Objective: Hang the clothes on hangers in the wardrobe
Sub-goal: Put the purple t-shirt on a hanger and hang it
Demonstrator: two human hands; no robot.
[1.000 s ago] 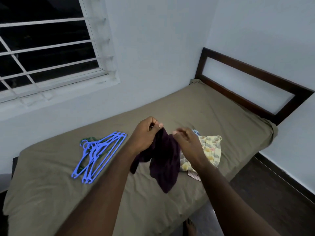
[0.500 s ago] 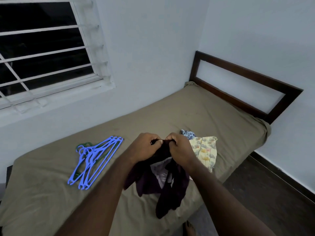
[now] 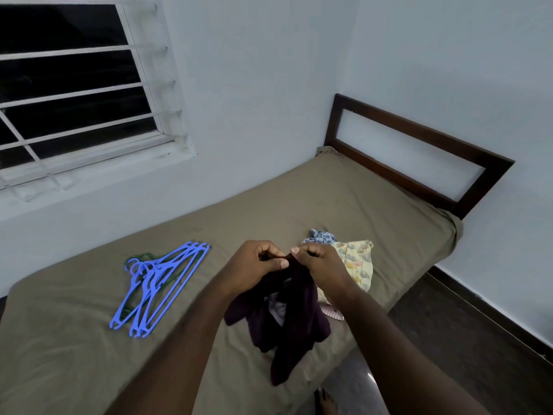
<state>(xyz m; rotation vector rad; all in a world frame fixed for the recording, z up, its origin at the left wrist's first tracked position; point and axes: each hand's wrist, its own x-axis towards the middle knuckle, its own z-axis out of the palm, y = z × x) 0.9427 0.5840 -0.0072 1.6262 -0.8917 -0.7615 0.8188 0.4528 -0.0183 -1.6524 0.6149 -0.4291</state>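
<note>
where both hands pinch, dark limp garment (image 3: 287,319) droops.

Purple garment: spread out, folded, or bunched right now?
Bunched. The purple garment hangs crumpled from the left hand and right hand, which pinch its top close together, over the bed edge.

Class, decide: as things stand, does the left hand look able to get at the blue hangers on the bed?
Probably yes, once freed. The left hand pinches the garment along with the right hand; it must let go first. Nothing lies on the bed between it and the hangers.
</note>
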